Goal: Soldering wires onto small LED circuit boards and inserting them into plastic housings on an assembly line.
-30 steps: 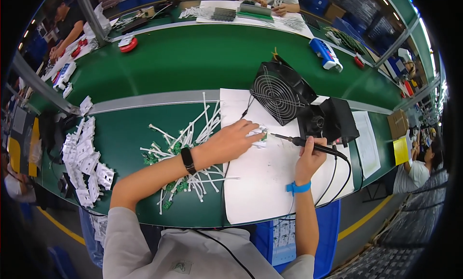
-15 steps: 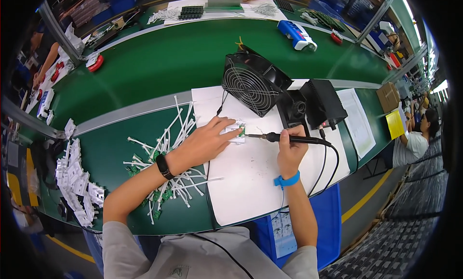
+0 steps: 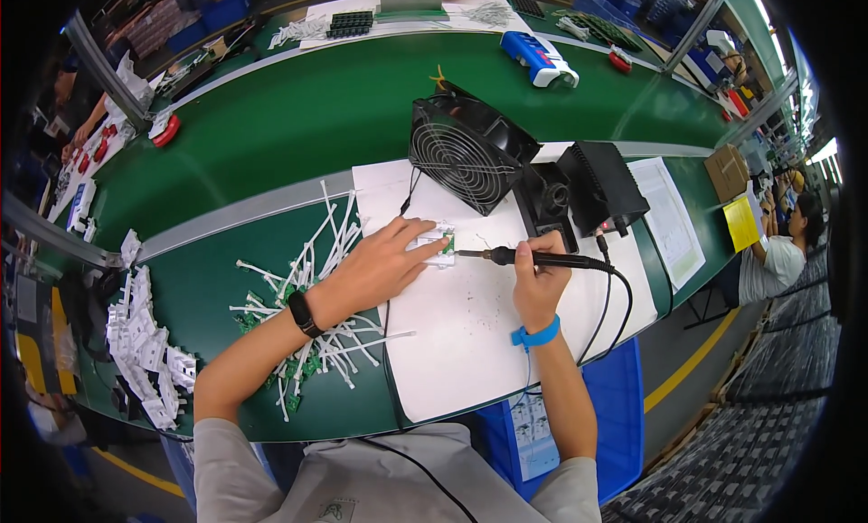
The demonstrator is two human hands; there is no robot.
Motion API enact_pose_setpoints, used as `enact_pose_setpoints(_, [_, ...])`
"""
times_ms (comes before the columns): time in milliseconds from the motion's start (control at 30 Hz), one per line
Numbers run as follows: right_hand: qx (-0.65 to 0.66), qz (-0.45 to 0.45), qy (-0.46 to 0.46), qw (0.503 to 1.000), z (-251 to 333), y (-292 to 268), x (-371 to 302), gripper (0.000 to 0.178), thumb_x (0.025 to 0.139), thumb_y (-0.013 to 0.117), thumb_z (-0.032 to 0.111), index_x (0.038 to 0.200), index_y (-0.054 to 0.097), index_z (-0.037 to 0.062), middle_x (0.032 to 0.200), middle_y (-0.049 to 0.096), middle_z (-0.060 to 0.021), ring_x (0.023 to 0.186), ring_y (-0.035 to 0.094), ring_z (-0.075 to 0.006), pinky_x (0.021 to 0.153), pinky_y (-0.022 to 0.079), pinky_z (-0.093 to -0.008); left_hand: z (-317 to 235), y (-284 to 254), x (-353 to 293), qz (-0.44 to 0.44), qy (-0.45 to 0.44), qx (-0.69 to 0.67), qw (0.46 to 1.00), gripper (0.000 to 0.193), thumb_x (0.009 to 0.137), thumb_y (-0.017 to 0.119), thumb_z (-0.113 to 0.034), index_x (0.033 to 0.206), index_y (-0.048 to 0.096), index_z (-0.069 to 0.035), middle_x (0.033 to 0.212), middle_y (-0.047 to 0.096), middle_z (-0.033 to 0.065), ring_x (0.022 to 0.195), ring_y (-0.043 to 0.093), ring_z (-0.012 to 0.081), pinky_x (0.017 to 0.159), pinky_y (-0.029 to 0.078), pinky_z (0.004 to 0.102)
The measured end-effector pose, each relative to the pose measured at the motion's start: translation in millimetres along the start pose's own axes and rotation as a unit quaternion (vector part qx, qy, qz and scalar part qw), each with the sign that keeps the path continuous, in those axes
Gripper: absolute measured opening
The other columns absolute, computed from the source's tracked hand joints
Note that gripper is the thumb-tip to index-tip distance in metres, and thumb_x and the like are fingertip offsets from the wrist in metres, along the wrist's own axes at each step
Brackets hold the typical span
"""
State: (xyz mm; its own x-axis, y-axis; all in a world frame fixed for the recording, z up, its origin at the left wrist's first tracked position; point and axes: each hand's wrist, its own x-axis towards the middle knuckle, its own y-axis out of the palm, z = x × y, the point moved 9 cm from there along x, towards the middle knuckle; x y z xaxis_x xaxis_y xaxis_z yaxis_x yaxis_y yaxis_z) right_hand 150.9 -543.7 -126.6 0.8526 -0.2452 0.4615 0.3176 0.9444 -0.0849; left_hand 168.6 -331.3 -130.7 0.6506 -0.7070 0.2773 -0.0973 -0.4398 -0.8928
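Note:
My left hand (image 3: 380,265) lies with fingers stretched out over a small white plastic part (image 3: 442,261), fingertips pressing on it. A small green circuit board (image 3: 448,242) shows in that part beside my index fingertip; the rest is under my fingers. My right hand (image 3: 540,288) is closed round the black handle of a soldering iron (image 3: 579,262). The iron points left, its tip close to the board's right edge; whether they touch is too small to tell. Both rest over a white sheet (image 3: 470,342). Left of it lies a pile of white cables with green boards (image 3: 339,338).
Beyond the sheet stand a black fan (image 3: 461,157), a soldering-iron stand (image 3: 545,202) and a black power unit (image 3: 601,190). White plastic housings (image 3: 140,338) are heaped at left. A paper (image 3: 669,216) lies at right. The iron's cord (image 3: 628,306) loops near my right forearm.
The view has shifted slightly. My hands, the white part and the soldering iron keep nearly the same places relative to one another.

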Motion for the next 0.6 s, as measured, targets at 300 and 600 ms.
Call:
enact_pose_setpoints(300, [-0.018, -0.088, -0.021, 0.996, 0.5, -18.9, -1.0, 0.017, 0.097, 0.068, 0.008, 0.087, 0.055, 0.0047, 0.075, 0.053, 0.0015, 0.067, 0.046, -0.0039, 0.057, 0.036, -0.0212, -9.8, -4.9, 3.9, 0.001, 0.001, 0.072, 0.997, 0.045, 0.093, 0.07, -0.018, 0.137, 0.064, -0.011, 0.137, 0.057, 0.0136, 0.109, 0.055, 0.0296, 0.094, 0.051, 0.0372])
enact_pose_setpoints(600, [-0.018, -0.084, -0.013, 0.996, 4.3, -18.4, -4.7, 0.009, 0.092, 0.076, 0.003, 0.097, 0.069, 0.0, 0.083, 0.065, -0.0026, 0.068, 0.054, -0.0062, 0.059, 0.039, -0.0203, 1.6, -6.8, -6.7, 0.003, -0.013, -0.022, 1.0, 0.047, 0.088, 0.075, -0.017, 0.133, 0.066, -0.007, 0.137, 0.057, 0.0159, 0.113, 0.054, 0.0316, 0.095, 0.051, 0.0402])
